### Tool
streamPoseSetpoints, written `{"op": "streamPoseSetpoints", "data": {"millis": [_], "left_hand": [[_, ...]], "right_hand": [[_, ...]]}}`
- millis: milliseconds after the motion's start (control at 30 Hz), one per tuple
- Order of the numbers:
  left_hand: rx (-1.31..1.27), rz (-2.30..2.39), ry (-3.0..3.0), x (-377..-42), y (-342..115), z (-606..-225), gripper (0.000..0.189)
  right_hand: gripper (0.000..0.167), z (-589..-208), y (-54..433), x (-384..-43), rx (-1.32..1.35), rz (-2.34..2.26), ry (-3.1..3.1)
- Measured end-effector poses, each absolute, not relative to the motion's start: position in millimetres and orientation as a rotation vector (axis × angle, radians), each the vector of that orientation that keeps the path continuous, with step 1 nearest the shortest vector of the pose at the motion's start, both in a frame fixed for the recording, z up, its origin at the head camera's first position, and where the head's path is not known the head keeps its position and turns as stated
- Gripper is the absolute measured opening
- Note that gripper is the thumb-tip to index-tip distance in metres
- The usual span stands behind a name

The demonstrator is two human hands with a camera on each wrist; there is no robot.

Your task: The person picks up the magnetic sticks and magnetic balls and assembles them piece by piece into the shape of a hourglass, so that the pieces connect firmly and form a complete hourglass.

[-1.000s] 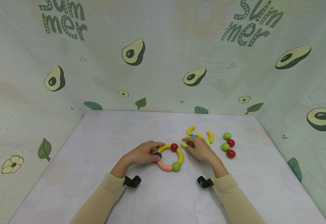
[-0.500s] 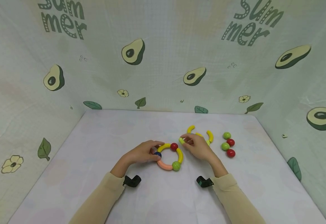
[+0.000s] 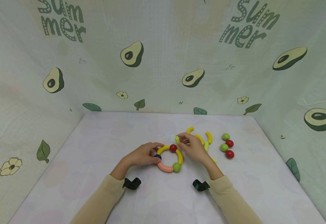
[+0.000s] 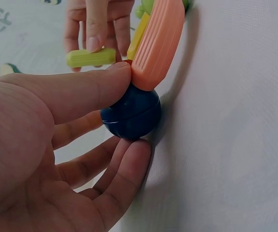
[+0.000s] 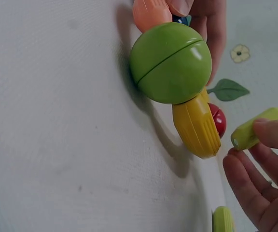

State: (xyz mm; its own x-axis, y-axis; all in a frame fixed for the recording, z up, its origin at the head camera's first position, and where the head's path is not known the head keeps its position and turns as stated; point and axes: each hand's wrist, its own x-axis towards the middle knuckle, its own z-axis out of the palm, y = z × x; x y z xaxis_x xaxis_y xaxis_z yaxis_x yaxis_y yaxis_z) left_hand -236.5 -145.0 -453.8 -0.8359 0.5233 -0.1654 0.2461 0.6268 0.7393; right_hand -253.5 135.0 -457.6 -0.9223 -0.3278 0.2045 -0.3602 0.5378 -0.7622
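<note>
A ring of toy rods and balls lies on the table. My left hand [image 3: 143, 154] grips its dark blue ball [image 4: 132, 113] between thumb and fingers. From there a salmon curved rod [image 4: 158, 43] runs to a green ball [image 5: 170, 63]. Yellow curved rods [image 3: 179, 157] meet at a red ball [image 3: 173, 148] on the far side. My right hand [image 3: 193, 147] pinches a short light green rod [image 3: 177, 139], one end pointing up, just above and beside the red ball. In the right wrist view a gap shows between this rod and the ring.
Behind and right of my right hand lie loose yellow curved rods [image 3: 209, 137] and another light green rod [image 3: 206, 146], some partly hidden by the hand. Farther right, green balls [image 3: 225, 136] and red balls [image 3: 230, 154] sit in a staggered column.
My right hand has moved left with the light green rod, bringing it near the red ball and tilting it more upright. My left hand keeps its grip on the dark blue ball.
</note>
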Motion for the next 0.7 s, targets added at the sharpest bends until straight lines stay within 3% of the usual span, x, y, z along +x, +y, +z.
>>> {"op": "streamPoseSetpoints", "data": {"millis": [700], "left_hand": [[0.534,1.079,2.478,-236.5,-140.9,-451.3,0.067]], "right_hand": [[0.026,-456.8,124.4,-254.3,0.618,1.417,-2.704]]}}
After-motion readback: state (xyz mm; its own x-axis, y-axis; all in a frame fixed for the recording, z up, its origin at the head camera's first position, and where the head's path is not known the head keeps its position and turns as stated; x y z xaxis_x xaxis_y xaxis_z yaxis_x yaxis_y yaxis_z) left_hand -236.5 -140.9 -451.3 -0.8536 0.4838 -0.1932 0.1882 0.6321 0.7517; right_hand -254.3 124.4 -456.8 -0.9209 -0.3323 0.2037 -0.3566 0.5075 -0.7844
